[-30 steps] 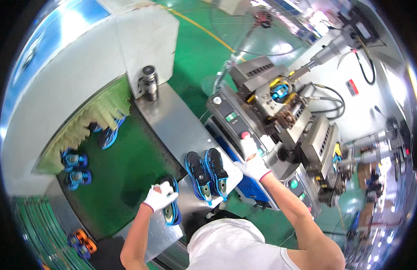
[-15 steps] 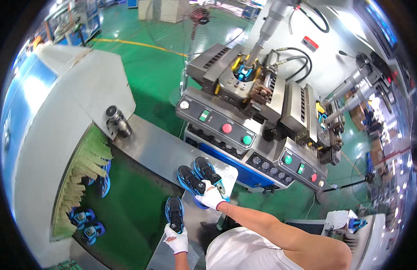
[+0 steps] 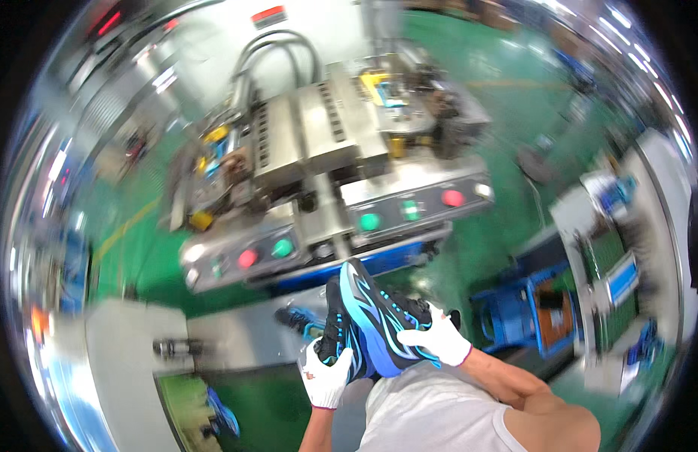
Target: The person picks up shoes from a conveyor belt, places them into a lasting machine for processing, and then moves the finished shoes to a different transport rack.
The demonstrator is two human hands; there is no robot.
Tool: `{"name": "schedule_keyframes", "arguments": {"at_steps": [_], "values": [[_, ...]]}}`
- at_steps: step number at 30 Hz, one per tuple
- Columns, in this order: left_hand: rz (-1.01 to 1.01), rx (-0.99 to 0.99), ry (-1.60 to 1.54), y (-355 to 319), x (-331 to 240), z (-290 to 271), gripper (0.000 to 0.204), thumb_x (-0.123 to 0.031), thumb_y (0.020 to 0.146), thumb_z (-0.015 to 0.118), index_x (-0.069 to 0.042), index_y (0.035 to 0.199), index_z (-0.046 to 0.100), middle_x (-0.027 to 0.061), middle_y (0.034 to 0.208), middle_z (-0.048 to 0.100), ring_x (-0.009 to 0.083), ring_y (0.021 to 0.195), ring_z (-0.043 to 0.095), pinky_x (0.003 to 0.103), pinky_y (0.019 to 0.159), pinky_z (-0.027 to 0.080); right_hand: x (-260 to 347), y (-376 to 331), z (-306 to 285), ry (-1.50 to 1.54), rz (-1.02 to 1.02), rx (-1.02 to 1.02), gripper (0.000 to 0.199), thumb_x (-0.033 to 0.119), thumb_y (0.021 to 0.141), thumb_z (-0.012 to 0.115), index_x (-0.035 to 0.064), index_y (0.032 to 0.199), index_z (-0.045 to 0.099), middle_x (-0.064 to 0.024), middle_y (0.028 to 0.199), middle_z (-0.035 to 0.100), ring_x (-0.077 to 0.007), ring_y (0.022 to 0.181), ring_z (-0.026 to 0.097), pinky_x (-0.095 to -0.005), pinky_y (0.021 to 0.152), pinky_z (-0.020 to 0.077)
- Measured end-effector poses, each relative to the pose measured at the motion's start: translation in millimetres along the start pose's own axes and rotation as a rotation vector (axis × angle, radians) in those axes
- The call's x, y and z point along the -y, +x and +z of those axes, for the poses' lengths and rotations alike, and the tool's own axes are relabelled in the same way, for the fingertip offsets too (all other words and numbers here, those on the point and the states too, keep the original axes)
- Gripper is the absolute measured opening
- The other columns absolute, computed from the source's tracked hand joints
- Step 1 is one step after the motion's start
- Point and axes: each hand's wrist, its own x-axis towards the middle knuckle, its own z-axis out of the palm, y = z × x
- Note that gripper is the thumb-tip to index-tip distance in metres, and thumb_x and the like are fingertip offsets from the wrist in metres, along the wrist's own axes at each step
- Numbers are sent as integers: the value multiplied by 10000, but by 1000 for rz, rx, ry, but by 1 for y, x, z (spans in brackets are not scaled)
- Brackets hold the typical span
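My left hand [image 3: 324, 377], in a white glove, is closed around the heel end of a black and blue sneaker [image 3: 333, 320], toe pointing away from me. A second black and blue sneaker [image 3: 368, 313] is tipped on its side against the first, its blue sole edge turned toward the left. The white-gloved right hand [image 3: 439, 339] grips this one at its heel end. Both shoes are up in front of my body, over the near edge of the metal bench. Behind the left one, another sneaker [image 3: 300, 320] rests on the bench.
Ahead stands a two-station machine [image 3: 319, 135] with a left control panel [image 3: 243, 256] and a right one [image 3: 418, 202]. A dark flask [image 3: 177, 347] is on the metal bench [image 3: 240, 331]. A blue cart [image 3: 526, 313] and a rack with shoes [image 3: 614, 248] are at right.
The view has swung to the right, bringing the cart into sight. Both hands have come together, each with a sneaker lifted off the bench.
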Motion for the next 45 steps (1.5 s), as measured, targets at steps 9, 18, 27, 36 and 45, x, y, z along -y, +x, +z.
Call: {"name": "schedule_keyframes", "arguments": {"at_steps": [9, 18, 27, 36, 45], "values": [[456, 560, 9, -20, -212, 167, 595, -182, 749, 884, -18, 1259, 624, 96, 1025, 727, 171, 895, 685, 341, 849, 554, 38, -145, -157, 51, -285, -1048, 922, 306, 708, 929, -92, 1411, 484, -184, 1322, 646, -209, 1170, 623, -355, 1026, 492], [1158, 868, -74, -108, -432, 412, 710, -286, 807, 818, 4, 1387, 528, 212, 1231, 691, 317, 1111, 692, 394, 1000, 511, 88, -283, -302, -433, -234, -2073, 765, 229, 815, 829, -23, 1438, 464, -273, 1315, 613, -363, 1205, 616, -435, 1053, 466], [1344, 952, 113, -170, -527, 636, 828, -469, 923, 605, 38, 1523, 342, 315, 1461, 496, 456, 1276, 560, 523, 1088, 420, 105, -327, -564, -761, 145, -2087, 784, 395, 765, 827, -67, 1340, 562, -294, 1201, 689, -399, 1135, 675, -421, 961, 522], [940, 1107, 57, -27, -320, 406, 640, -290, 966, 622, -15, 1504, 411, 235, 1455, 538, 385, 1270, 587, 441, 1083, 468, 120, -116, -405, -655, -783, -1472, 486, 59, 986, 664, -65, 1429, 506, -202, 1424, 593, -282, 1279, 596, -371, 1125, 461], [-222, -430, 314, -28, 101, -6, 338, -342, 947, 612, -95, 1165, 688, 168, 1106, 723, 359, 1046, 687, 457, 921, 530, -48, 85, -205, -608, 23, 47, 700, 74, 958, 703, 13, 1546, 327, -255, 1580, 387, -338, 1438, 442, -428, 1196, 363]]}}
